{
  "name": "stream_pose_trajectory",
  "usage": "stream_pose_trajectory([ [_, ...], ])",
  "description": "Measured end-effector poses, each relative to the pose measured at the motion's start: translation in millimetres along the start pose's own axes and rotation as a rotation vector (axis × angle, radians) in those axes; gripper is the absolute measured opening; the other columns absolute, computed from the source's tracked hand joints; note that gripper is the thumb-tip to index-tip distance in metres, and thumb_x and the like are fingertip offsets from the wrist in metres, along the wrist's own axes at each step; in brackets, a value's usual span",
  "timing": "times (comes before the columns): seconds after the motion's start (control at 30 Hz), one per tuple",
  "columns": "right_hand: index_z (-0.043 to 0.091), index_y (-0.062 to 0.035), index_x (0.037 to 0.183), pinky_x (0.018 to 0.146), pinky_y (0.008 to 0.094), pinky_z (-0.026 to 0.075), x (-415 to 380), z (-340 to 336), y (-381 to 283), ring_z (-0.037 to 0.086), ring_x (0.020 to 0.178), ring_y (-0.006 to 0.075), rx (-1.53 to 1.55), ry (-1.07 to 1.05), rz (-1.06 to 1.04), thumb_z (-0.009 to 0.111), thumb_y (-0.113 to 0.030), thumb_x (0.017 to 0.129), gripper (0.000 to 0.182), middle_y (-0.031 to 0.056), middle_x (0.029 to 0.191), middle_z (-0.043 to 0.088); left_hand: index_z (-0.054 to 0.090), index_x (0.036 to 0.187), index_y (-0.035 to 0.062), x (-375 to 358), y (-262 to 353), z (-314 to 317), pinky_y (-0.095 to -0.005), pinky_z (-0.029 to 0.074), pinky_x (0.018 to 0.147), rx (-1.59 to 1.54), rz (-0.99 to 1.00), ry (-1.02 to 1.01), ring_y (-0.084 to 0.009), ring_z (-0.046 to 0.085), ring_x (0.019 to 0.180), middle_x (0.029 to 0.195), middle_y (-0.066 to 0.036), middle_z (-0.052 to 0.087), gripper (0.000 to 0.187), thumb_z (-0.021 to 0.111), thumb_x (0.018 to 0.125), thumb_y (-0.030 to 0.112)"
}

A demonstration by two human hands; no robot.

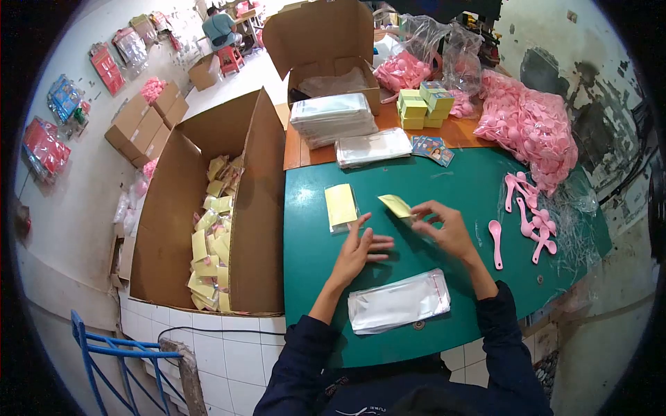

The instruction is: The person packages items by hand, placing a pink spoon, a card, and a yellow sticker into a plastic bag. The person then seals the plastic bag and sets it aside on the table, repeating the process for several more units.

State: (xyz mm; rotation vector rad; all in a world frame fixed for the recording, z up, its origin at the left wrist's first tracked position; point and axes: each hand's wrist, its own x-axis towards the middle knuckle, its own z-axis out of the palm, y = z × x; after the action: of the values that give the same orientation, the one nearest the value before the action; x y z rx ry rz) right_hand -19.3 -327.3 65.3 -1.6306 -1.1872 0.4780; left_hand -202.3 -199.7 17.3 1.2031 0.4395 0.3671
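Note:
My right hand (444,227) pinches a yellow card (395,205) by its right end, and the card is tilted over the green table (316,277). My left hand (356,254) has its fingers spread and holds nothing. Its fingertips are right by the lower edge of a clear packet with a yellow card inside (340,204), which lies flat on the table. Close to my body lies a stack of clear plastic bags (399,302). A single pink spoon (497,244) lies to the right of my right hand, beside a loose group of pink spoons (525,218).
Left of the table stands a tall cardboard box (258,208) holding many yellow-card packets (209,253). At the back are stacked clear bags (333,118), small yellow boxes (423,104), picture cards (433,148) and a big bag of pink spoons (531,125). A person (220,29) sits far off.

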Motion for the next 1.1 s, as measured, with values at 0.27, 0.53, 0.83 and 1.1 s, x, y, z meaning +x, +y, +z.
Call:
stream_pose_trajectory([
  [0.27,0.059,-0.0065,0.098,0.083,0.0345,0.043,-13.8,11.6,5.6,0.052,0.098,0.0270,-0.344,-0.392,-0.250,0.073,-0.015,0.069,0.034,0.0092,0.100,0.054,0.004,0.143,0.0132,-6.7,-3.8,4.0,-0.0364,0.051,0.085,-0.051,-0.222,-0.179,-0.0291,0.060,0.102,0.112,-0.025,0.057,0.062,0.044,0.096,0.021],
  [0.53,0.052,-0.0098,0.088,0.079,0.0382,0.037,-21.9,24.7,7.5,0.050,0.093,0.0255,-0.538,-0.451,-0.364,0.071,-0.016,0.070,0.027,0.0076,0.091,0.050,0.019,0.141,0.0095,-6.2,1.1,3.2,-0.0352,0.053,0.083,-0.044,-0.330,-0.146,-0.0269,0.063,0.095,0.104,-0.022,0.060,0.052,0.044,0.095,0.015],
  [0.83,0.054,-0.0075,0.079,0.076,0.0385,0.038,-23.6,39.4,0.7,0.051,0.086,0.0240,-0.715,-0.243,-0.550,0.066,-0.015,0.071,0.016,0.0072,0.084,0.050,0.023,0.139,0.0037,-5.6,-1.4,-1.8,-0.0348,0.051,0.087,-0.154,-0.316,-0.083,-0.0238,0.062,0.096,0.103,-0.018,0.061,0.054,0.048,0.093,0.016],
  [1.1,0.054,-0.0081,0.076,0.075,0.0381,0.038,-28.4,51.3,-0.3,0.051,0.082,0.0221,-0.742,-0.186,-0.592,0.064,-0.013,0.068,0.014,0.0056,0.079,0.050,0.034,0.127,0.0029,-3.4,-9.2,11.5,-0.0260,0.054,0.071,-0.078,-0.190,0.107,-0.0148,0.063,0.079,0.086,-0.010,0.064,0.050,0.061,0.086,0.010],
])
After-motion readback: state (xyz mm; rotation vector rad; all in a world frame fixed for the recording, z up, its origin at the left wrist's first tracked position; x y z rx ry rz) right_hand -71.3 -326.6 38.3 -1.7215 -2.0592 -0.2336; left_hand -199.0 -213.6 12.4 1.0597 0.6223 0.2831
